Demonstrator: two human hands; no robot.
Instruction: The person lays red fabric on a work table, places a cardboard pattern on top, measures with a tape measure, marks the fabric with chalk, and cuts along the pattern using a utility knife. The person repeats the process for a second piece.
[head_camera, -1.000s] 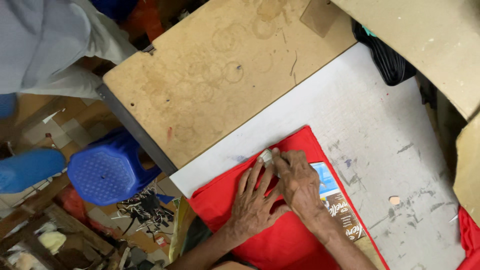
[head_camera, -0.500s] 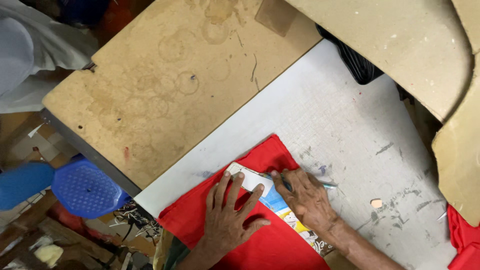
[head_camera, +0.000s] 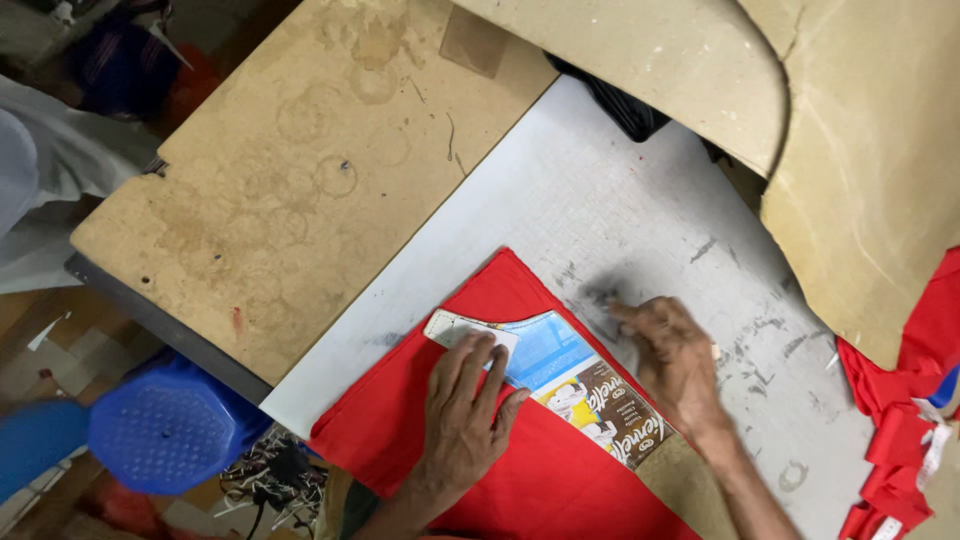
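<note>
Pressing flat with spread fingers, the left hand (head_camera: 462, 420) pins a thin printed cardboard template (head_camera: 545, 375) onto soft red cloth (head_camera: 520, 470) on the scuffed white surface (head_camera: 620, 215), right hand (head_camera: 675, 360) open beside it, gripping nothing; the floppy cloth looks easiest grabbed by its edges.

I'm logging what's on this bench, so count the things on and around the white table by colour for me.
Red: 2, the red cloth under the left hand and the red pile at right.
Blue: 2, the blue stool and the printed card with a blue end.
Brown: 2, the fibreboard sheet and the curved board.
Total: 6.
</note>
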